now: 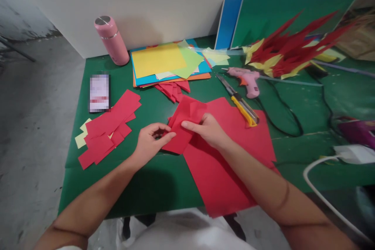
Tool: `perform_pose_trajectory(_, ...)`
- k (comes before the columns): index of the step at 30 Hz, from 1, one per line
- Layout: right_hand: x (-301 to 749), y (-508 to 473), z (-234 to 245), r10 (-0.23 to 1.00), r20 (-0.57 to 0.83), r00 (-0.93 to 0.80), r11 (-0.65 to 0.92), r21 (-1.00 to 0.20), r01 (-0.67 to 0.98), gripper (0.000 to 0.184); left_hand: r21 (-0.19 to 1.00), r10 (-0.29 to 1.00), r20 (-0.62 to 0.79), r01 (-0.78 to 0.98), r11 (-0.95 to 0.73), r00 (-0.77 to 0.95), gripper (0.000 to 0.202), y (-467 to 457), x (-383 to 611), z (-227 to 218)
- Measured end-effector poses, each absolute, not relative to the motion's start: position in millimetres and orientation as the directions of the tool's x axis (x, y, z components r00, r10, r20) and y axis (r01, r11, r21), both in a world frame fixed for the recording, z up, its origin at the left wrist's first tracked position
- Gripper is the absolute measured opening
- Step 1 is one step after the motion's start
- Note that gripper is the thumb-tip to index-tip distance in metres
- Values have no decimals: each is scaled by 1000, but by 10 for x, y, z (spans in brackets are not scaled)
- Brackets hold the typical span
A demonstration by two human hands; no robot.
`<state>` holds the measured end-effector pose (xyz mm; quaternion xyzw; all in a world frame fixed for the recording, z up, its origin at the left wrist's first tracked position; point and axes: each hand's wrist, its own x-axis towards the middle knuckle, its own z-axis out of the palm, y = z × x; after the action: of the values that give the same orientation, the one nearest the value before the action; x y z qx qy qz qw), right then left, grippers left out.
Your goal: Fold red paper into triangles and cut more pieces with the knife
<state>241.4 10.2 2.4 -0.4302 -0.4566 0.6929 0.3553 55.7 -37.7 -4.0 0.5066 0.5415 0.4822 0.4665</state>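
A piece of red paper, which looks folded or layered, is held up between my two hands over the table. My left hand pinches its left edge with thumb and fingertips. On its right side my right hand grips it, thumb lying across the front and the other fingers hidden behind. Beneath my right hand and forearm lies a large red sheet, reaching past the table's front edge. Cut red strips are piled to the left, with pale yellow pieces under them. Folded red pieces lie just beyond the held paper.
A yellow utility knife rests partly on the red sheet, beside a pink glue gun with a black cord. Stacked coloured paper, a pink bottle and a phone stand or lie behind. Red-yellow paper flames are at right.
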Motion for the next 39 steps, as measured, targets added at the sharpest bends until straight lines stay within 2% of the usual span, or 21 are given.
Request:
perform_pose_trajectory(9,2383,105,9,861,-293,-416,-342,-939,-45,35,996,994,-60,-72,53,-92,30,-332,538,-41)
perform_pose_trajectory(16,2365,87,-7,858,-333,-392,-410,-902,-132,34,992,992,-96,-96,88,-84,35,-355,558,-42)
perform_pose_trajectory(22,2371,93,-5,844,-356,-401,-433,-893,-119,36,988,993,-103,-119,96,-54,34,-375,553,-58)
perform_pose_trajectory(27,2368,84,-3,838,-364,-408,-437,-894,-102,41,996,998,-25,-87,19,-64,25,-388,557,-74)
perform_pose_trajectory(31,2362,85,-4,854,-346,-388,-423,-897,-131,37,998,999,46,42,-45,-23,12,-397,545,-32)
perform_pose_trajectory(35,2351,96,-12,883,-361,-299,-424,-888,-180,38,986,998,39,162,-48,55,18,-410,518,-8)
perform_pose_trajectory(39,2350,97,-26,879,-382,-285,-441,-879,-180,39,984,997,25,172,-37,73,20,-413,507,-31)
